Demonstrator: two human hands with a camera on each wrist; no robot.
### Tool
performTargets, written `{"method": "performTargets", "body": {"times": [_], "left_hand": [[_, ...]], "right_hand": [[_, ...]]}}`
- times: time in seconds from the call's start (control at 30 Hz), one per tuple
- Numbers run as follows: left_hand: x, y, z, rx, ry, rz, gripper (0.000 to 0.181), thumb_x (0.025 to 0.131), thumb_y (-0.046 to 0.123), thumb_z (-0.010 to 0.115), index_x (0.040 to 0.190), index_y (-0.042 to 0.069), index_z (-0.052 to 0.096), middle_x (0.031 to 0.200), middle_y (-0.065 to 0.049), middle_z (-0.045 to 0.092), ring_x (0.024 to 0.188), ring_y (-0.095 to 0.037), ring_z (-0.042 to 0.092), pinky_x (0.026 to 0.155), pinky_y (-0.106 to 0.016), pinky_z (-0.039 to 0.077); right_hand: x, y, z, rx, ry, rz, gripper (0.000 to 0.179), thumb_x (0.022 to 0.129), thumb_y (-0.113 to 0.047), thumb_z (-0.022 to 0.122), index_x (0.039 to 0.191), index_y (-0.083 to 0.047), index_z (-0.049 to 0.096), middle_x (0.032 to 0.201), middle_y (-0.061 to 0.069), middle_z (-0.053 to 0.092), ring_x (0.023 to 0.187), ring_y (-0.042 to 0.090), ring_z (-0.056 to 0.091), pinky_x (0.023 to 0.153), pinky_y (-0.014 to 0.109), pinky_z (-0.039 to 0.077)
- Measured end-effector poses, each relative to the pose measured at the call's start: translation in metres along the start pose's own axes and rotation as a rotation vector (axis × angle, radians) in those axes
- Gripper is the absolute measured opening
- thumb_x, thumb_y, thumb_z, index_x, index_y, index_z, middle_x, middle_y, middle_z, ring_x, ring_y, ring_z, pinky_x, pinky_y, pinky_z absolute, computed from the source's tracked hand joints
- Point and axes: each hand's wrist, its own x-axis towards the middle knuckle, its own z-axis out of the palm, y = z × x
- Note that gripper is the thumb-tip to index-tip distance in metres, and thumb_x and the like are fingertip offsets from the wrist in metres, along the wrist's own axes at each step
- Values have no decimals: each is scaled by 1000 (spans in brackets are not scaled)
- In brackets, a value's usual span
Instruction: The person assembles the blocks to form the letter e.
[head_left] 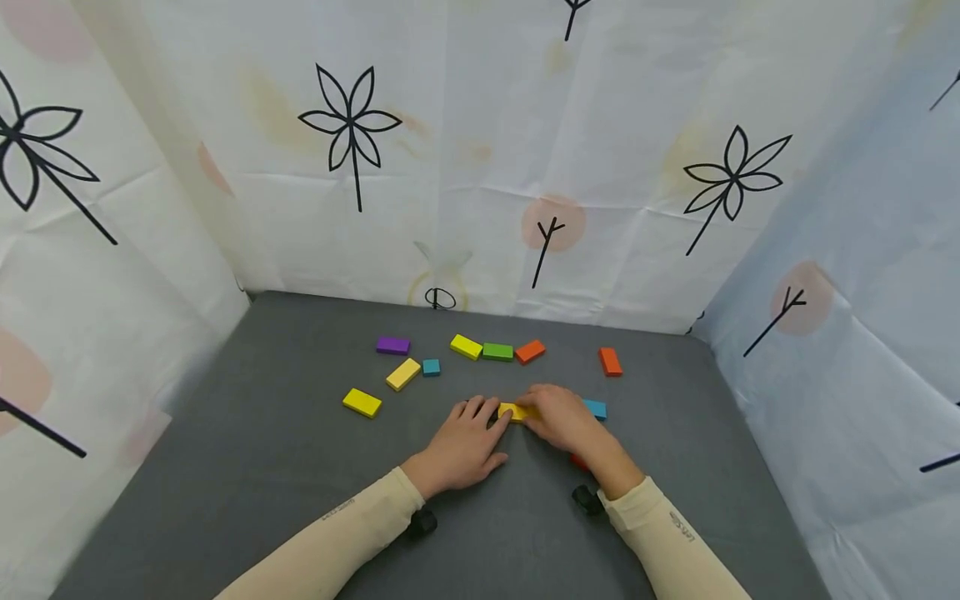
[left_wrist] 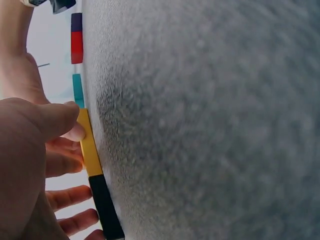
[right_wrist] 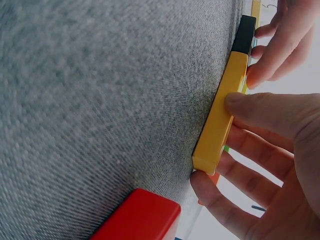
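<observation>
on the gray table, a bright yellow block lies at far left, then a purple block and a teal block. next is the left hand, open, fingers loosely extended against the dark block, whose end touches the golden block. the right hand pinches that golden block between thumb and fingers, mid-table, near the blue block; a red-orange block lies farthest right.

Left hand and right hand: bare. Left sleeve and right sleeve: cream, close-fitting, small dark lettering lengthwise on each, too small to read surely. Blocky black wrist camera at each wrist.
</observation>
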Motion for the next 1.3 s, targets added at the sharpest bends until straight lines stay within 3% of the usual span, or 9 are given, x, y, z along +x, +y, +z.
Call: {"method": "performTargets", "body": {"times": [0.43, 0.8, 0.97, 1.17, 1.3], "left_hand": [[1, 7, -3, 0, -52, -49, 75, 107, 61, 59, 164, 12, 49, 165, -12, 41, 146, -35, 42, 119, -53, 39], [-1, 5, 0, -27, -19, -44, 72, 108, 61, 58, 164, 16, 50, 164, -8, 46, 147, -38, 42, 119, -56, 38], [0, 6, 3, -14, -21, -38, 74, 108, 62, 59, 165, 16, 49, 163, -7, 46, 146, -37, 42, 118, -56, 38], [0, 8, 2, -12, -50, -45, 77, 106, 63, 60, 166, 16, 47, 163, -7, 45, 146, -36, 42, 119, -56, 38], [0, 8, 3, -16, -55, -39, 77, 107, 62, 60, 166, 16, 46, 164, -7, 45, 146, -36, 41, 119, -56, 38]], "right_hand": [[5, 0, -3, -5, -14, -1, 30, 98, -14, 83, 129, -10, 80, 122, 7, 73, 112, 30, 69, 96, 50, 57], [7, 1, -7, 58, -17, -2, 37, 99, -14, 83, 134, -8, 76, 126, 9, 74, 116, 30, 69, 100, 51, 56], [0, 17, -19, 130, 33, 23, 46, 101, -17, 80, 144, -6, 69, 128, 11, 73, 114, 31, 69, 96, 52, 57], [-8, 52, -53, 163, 134, 94, 46, 102, -13, 79, 145, -4, 68, 135, 16, 69, 118, 39, 66, 96, 57, 56], [-14, 77, -71, 166, 171, 124, 58, 101, -11, 79, 155, -4, 58, 143, 21, 63, 122, 44, 63, 97, 61, 54]]}}
